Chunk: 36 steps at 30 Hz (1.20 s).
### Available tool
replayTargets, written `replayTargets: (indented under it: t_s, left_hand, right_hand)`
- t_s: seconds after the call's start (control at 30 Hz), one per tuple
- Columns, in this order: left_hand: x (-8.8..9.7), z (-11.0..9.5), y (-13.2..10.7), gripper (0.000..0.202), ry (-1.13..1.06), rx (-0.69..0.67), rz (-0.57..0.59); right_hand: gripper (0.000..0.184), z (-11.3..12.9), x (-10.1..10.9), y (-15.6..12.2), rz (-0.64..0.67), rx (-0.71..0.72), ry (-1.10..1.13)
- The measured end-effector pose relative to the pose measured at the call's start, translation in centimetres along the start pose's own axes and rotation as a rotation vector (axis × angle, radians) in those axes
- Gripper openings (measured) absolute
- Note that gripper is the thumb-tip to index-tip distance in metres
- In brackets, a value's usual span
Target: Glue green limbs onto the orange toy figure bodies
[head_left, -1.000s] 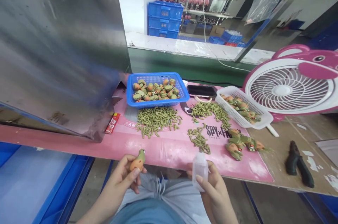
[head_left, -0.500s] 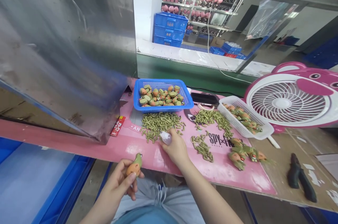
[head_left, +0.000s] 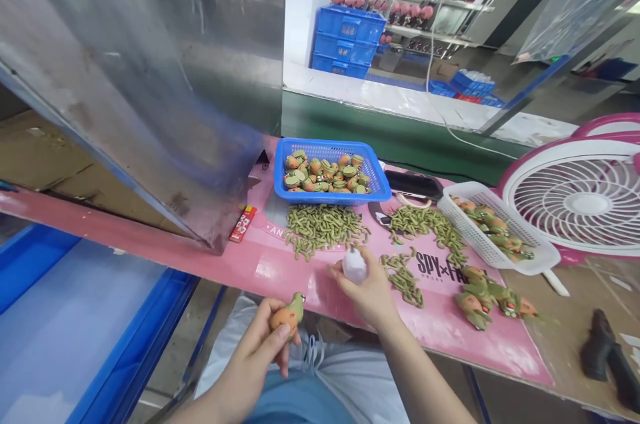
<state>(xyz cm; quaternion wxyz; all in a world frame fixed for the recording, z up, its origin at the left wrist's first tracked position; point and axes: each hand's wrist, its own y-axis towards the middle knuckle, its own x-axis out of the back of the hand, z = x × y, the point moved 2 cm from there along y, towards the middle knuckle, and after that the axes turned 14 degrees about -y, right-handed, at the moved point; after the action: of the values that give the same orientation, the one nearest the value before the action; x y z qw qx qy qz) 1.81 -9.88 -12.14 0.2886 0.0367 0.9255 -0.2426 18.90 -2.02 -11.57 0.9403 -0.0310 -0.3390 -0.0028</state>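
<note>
My left hand (head_left: 257, 341) is closed around a small figurine (head_left: 287, 319) with a green head and an orange, spotted body, near the table's front edge. A small whitish squeeze bottle (head_left: 355, 267) is gripped in my right hand (head_left: 374, 294), its nozzle pointing away from me. Just beyond the bottle lies a heap of short, curled green pieces (head_left: 325, 227). More such pieces lie to the right in a second heap (head_left: 430, 225) and a smaller cluster (head_left: 404, 281). Several finished-looking green and orange figurines (head_left: 475, 309) lie together on the right of the pink mat.
A blue basket (head_left: 333, 198) of similar figurines stands behind the heap. On the right are a white basket (head_left: 543, 263), a pink and white fan (head_left: 585, 201) and black-handled pliers (head_left: 595, 351). A metal panel (head_left: 200, 111) rises at left, near a red packet (head_left: 243, 224).
The whole view has shifted, so the scene sits further right. My right hand has drawn the bottle back from the green heap and turned it. My left hand still holds the figurine.
</note>
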Motion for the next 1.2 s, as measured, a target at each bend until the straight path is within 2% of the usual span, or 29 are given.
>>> replayTargets:
  t_s: [0.07,0.2,0.37,0.47,0.6,0.97,1.2]
  left_hand:
    - [-0.3,0.3,-0.1,0.035,0.005,0.005,0.007]
    - [-1.0,0.3,-0.5,0.036,0.058,0.049,0.047]
    - [-1.8,0.0,-0.8,0.036,0.144,0.145,0.151]
    - [-2.2,0.0,-0.8,0.035,0.131,0.217,0.2]
    - [-2.5,0.3,-0.8,0.032,0.129,0.303,0.238]
    - [-2.8,0.3,-0.7,0.026,0.199,0.334,0.256]
    - [-3.6,-0.1,-0.5,0.025,0.294,0.38,0.229]
  right_hand:
    - [0.029,0.3,0.3,-2.4,0.057,-0.03,0.198]
    - [0.039,0.9,0.5,-6.7,0.211,-0.22,0.745]
    - [0.039,1.3,0.6,-9.3,0.326,-0.375,0.908]
    - [0.041,1.1,0.5,-10.1,0.337,-0.442,0.952]
    - [0.041,0.8,0.3,-10.9,0.333,-0.459,0.949]
    - [0.037,0.5,0.3,-11.1,0.35,-0.491,0.872]
    - [0.028,0.7,0.8,-10.9,0.349,-0.455,0.686]
